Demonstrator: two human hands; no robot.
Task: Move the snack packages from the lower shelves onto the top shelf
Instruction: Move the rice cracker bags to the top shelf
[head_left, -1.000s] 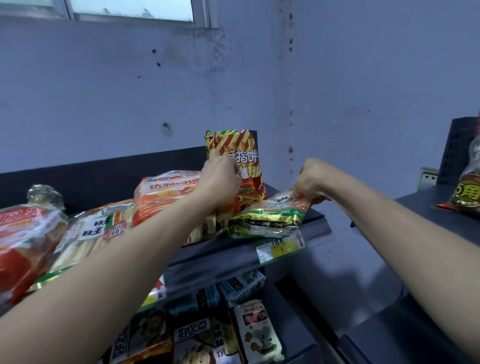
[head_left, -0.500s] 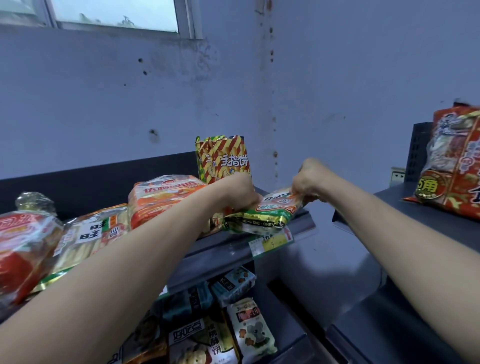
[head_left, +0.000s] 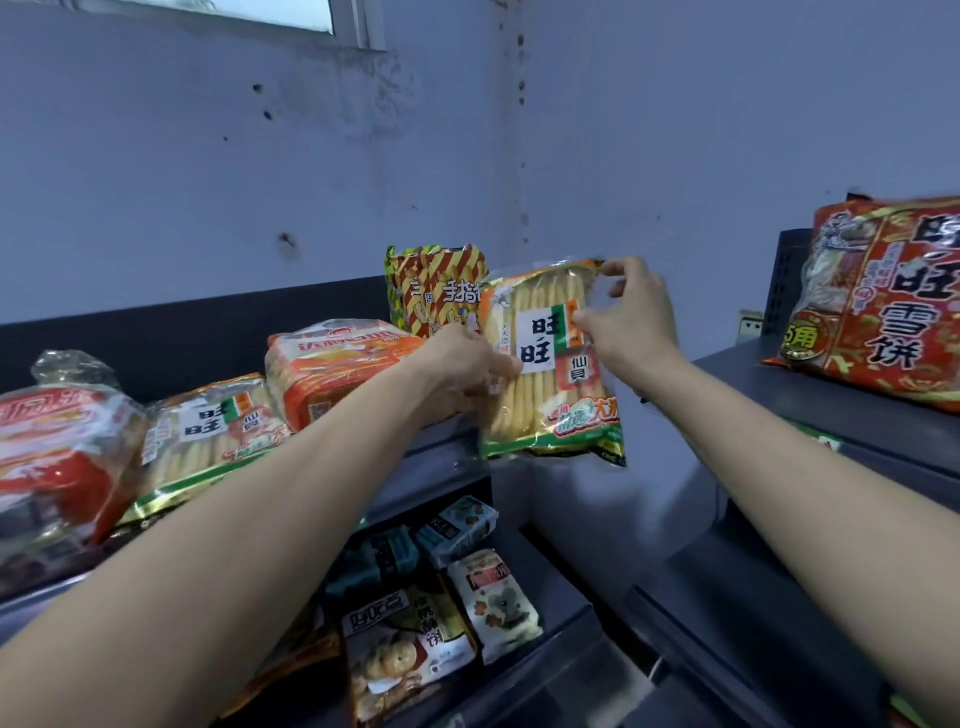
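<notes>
Rice cracker pack (head_left: 543, 405) is held upright at the right end of the top shelf (head_left: 441, 460). Long axis is near vertical with a slight lean, the green band is at the bottom and the clear seal on top, and the printed face is toward the camera. Left hand (head_left: 462, 374) grips the lower-left edge, with fingers curled round it. They're blurred and partly behind the film, so can't count contacts. Right hand (head_left: 631, 317) pinches the upper-right edge, thumb on the front and fingertips hooked over the top corner. The bottom edge hangs past the shelf end, and I can't tell if it's resting on the shelf or carried. The pack covers the right side of the striped pack (head_left: 436, 291) behind it. A matching pack (head_left: 208, 431) lies flat further left beside an orange pack (head_left: 332, 374). Small packs (head_left: 405, 649) on the lower shelf are partly cut off by the left forearm.
</notes>
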